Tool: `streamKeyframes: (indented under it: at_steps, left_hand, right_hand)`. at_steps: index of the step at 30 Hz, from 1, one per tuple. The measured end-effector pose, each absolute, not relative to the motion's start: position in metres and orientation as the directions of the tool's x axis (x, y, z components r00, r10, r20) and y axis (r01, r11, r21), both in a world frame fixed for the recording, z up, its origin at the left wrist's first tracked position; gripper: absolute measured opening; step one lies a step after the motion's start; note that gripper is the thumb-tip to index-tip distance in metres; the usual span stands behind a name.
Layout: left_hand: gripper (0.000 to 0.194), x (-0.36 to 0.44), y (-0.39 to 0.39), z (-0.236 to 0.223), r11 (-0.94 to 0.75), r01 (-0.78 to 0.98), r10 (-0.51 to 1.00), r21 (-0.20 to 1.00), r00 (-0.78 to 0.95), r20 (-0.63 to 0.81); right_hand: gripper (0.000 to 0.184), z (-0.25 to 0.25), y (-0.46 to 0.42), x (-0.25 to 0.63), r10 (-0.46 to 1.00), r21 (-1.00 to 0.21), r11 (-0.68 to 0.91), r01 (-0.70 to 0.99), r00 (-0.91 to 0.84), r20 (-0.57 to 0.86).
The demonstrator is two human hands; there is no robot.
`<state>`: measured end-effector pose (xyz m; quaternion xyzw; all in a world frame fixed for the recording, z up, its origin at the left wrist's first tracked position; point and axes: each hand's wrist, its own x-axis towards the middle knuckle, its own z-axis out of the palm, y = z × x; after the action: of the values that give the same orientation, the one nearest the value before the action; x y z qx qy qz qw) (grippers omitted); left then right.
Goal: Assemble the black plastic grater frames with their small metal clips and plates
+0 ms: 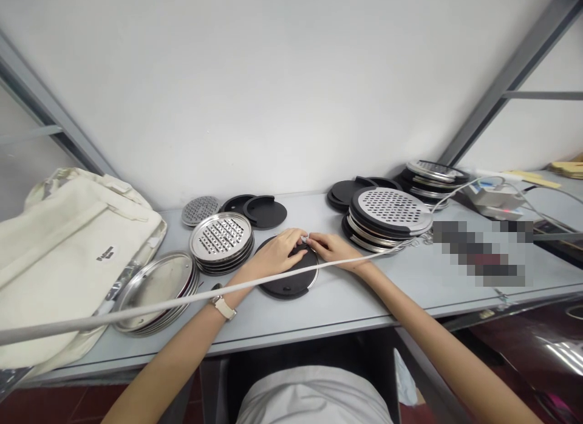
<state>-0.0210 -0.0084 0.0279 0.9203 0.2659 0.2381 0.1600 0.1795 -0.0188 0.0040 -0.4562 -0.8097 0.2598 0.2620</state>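
Note:
A round black disc (291,284) with a strip of metal rim at its right lies flat on the table in front of me. My left hand (277,252) lies across its upper part, fingers curled to a pinch at the far edge. From the other side, the thumb and fingertips of my right hand (334,248) close on the same spot. Between the fingertips shows a small silvery piece (305,237), too small to name. My left palm hides part of the disc. Close by on the left stands a stack of round metal graters (221,237).
Round metal plates (159,284) and a cream cloth bag (68,242) lie at the left. Black discs (266,211) sit near the wall. Stacked graters (392,208) stand at the right. A white cable (182,301) crosses the view in front of my forearms.

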Motion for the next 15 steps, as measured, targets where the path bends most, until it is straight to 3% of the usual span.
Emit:
streamKeyframes:
  at_steps: [9, 15]
  left_hand:
    - [0.037, -0.0204, -0.0063, 0.0244, -0.821, 0.363, 0.534, 0.441, 0.76, 0.369]
    - [0.039, -0.02, -0.0055, 0.0237, -0.795, 0.357, 0.551, 0.49, 0.762, 0.339]
  right_hand:
    - [0.04, 0.0034, -0.0182, 0.1832, 0.868, -0.683, 0.443, 0.581, -0.468, 0.166]
    - [0.04, 0.0037, -0.019, 0.1824, 0.866, -0.697, 0.444, 0.563, -0.469, 0.172]
